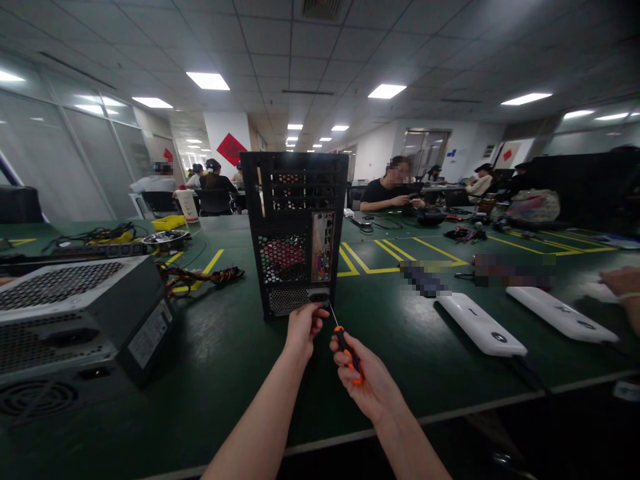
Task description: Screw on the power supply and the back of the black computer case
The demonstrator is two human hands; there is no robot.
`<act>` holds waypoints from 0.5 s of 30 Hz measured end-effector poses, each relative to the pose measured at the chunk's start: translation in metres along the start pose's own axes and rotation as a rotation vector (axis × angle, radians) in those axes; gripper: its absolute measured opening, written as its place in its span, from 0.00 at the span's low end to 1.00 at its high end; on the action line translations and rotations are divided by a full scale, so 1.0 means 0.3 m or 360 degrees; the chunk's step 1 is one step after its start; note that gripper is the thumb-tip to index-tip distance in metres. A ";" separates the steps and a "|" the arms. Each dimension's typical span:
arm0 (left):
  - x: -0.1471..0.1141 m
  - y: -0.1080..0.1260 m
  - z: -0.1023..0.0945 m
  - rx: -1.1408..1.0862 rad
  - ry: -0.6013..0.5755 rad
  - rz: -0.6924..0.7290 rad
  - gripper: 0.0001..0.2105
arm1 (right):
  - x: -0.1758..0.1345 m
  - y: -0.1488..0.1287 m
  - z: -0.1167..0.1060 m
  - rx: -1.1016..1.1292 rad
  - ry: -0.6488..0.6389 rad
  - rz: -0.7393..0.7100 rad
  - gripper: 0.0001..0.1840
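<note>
A black computer case [253,260] stands upright on the green table, its back panel facing me. At its bottom sits a built-in power supply [287,301] with a mesh grille, and above that a metal port plate [321,250]. In my right hand [367,377] is an orange and black screwdriver [349,351], its thin shaft pointing up to the case's lower right corner. My left hand [303,327] is closed at the power supply's lower edge, fingertips pinched beside the screwdriver tip. Whatever those fingers hold, if anything, is too small to make out.
Loose power supplies [145,327] lie at the left, with a cable bundle [210,275] behind them. Two white devices [483,325] lie at the right, near another person's hand [623,283]. Across the table [240,400] sits a person in black [383,195]. A paper cup [187,205] stands far left.
</note>
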State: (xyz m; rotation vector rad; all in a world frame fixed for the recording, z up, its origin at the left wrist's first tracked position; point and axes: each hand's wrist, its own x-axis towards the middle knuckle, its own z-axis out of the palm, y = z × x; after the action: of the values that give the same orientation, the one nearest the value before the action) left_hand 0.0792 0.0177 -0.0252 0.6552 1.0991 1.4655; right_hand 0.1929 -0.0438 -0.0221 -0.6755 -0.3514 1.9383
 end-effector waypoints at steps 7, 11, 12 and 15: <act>-0.002 0.000 -0.001 -0.0008 0.0001 0.0010 0.09 | -0.004 -0.014 0.000 0.0111 -0.0113 0.0124 0.11; 0.004 -0.006 -0.003 -0.0006 -0.0007 0.0018 0.10 | -0.003 -0.013 0.001 0.0084 -0.0088 0.0010 0.04; 0.005 -0.007 -0.003 -0.0004 -0.0005 0.0015 0.10 | -0.004 -0.013 0.002 0.0081 -0.0072 -0.0008 0.03; 0.003 -0.005 -0.002 -0.0008 -0.0001 0.0003 0.10 | -0.005 -0.012 0.004 0.0077 -0.0046 0.0018 0.04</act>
State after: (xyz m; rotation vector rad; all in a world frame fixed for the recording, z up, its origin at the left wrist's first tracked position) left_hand 0.0792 0.0183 -0.0270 0.6536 1.0945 1.4692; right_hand 0.1954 -0.0435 -0.0188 -0.6202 -0.3183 1.9626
